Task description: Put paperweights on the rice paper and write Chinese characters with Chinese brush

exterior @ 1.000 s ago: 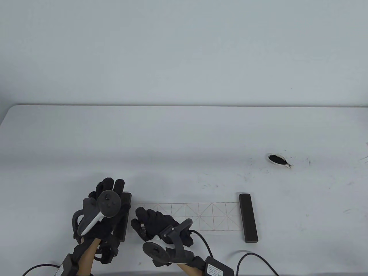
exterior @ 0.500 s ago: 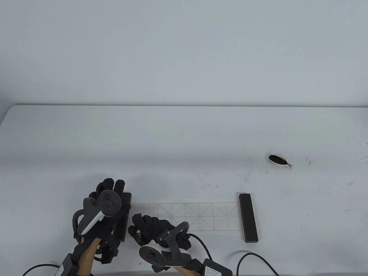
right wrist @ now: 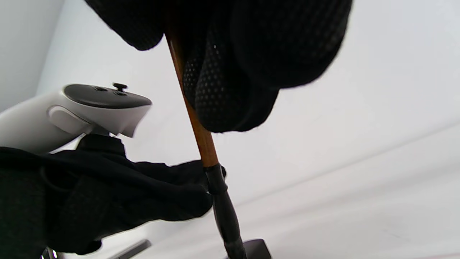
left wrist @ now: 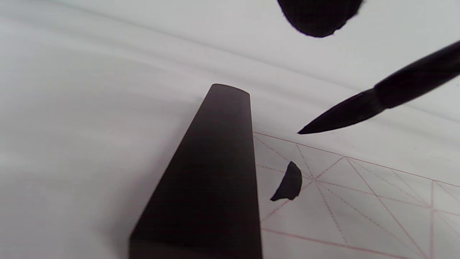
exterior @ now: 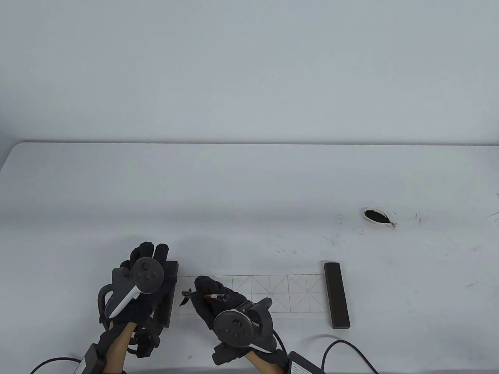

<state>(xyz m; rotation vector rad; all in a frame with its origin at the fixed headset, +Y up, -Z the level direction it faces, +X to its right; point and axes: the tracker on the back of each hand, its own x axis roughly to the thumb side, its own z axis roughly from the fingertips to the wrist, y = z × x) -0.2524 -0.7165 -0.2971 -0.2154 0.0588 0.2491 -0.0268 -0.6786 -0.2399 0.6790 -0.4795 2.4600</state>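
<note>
A strip of gridded rice paper lies near the table's front edge, with a dark paperweight on each end. My left hand rests flat, fingers straight, on the left paperweight. The right paperweight lies untouched. My right hand grips the brush over the paper's left end. In the left wrist view the inked brush tip hovers just above the paper, beside a short black ink stroke in the first cell next to the paperweight. In the right wrist view my fingers wrap the brown brush handle.
A small white ink dish with black ink sits at the far right, with ink specks on the table around it. Cables trail from my wrists along the front edge.
My right hand has shifted right and turned, lifting the brush tip off the paper. A short black stroke now shows in the first cell. The left hand has not moved.
</note>
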